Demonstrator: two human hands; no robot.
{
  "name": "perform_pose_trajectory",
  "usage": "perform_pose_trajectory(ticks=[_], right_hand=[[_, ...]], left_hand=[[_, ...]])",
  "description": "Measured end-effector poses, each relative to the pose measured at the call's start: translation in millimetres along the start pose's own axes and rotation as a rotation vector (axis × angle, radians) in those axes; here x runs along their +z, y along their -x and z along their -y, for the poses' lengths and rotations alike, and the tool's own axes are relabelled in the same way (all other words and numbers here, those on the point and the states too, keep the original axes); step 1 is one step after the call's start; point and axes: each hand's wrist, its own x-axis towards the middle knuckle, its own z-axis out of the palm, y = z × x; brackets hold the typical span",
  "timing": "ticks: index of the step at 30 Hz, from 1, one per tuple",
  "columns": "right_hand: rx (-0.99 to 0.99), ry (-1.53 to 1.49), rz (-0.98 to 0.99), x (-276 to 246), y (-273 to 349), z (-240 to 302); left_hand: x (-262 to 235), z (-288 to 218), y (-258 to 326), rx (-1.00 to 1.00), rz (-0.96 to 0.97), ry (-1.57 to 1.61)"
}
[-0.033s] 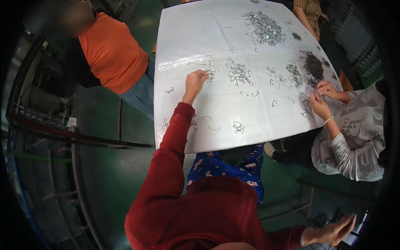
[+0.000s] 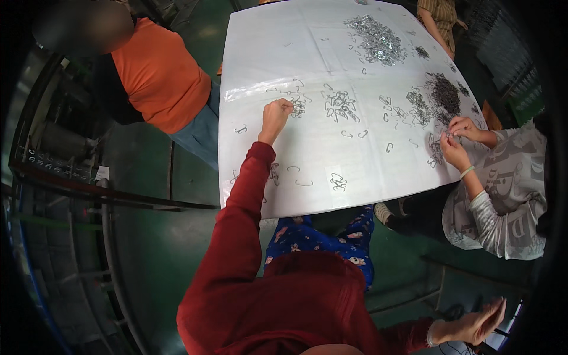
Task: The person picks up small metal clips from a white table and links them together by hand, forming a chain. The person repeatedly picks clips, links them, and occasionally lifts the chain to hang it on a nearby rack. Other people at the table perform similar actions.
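Note:
My left hand [image 2: 276, 120] reaches over the white-covered table [image 2: 269, 41], its thumb and fingers pinched together at the left edge of a small pile of bent metal hooks [image 2: 298, 107]. What the fingertips grip is too small to make out. Just right of that pile lies another cluster of hooks [image 2: 341, 106]. A short row of hooks [image 2: 338, 181] rests near the front edge. My right hand [image 2: 475, 324] is off the table at the lower right, fingers stretched out, with nothing seen in it.
A large heap of shiny pieces [image 2: 378, 41] and a dark heap [image 2: 445, 94] lie farther right. At the right edge a co-worker's hands [image 2: 458, 142] handle small pieces. A person in orange [image 2: 163, 77] stands at the left, beside a metal rack [image 2: 112, 198].
My left hand has shifted very slightly left. The co-worker's hands at the right have moved a little; the hook piles look the same.

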Motion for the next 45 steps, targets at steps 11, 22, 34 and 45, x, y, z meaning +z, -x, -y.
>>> perform_pose_trajectory(ticks=[11,22,34,45], right_hand=[[0.142,-0.518,0.906,144,74,48],[-0.284,-0.556,1.256,403,280,111],[0.077,-0.543,1.271,356,252,92],[0.723,-1.157,1.129,240,247,129]], left_hand=[[22,29,-24,0.331,0.199,-0.681],[36,-52,27,-0.118,0.329,0.272],[34,-130,116,-0.236,0.430,0.739],[61,-158,121,-0.162,0.456,0.745]])
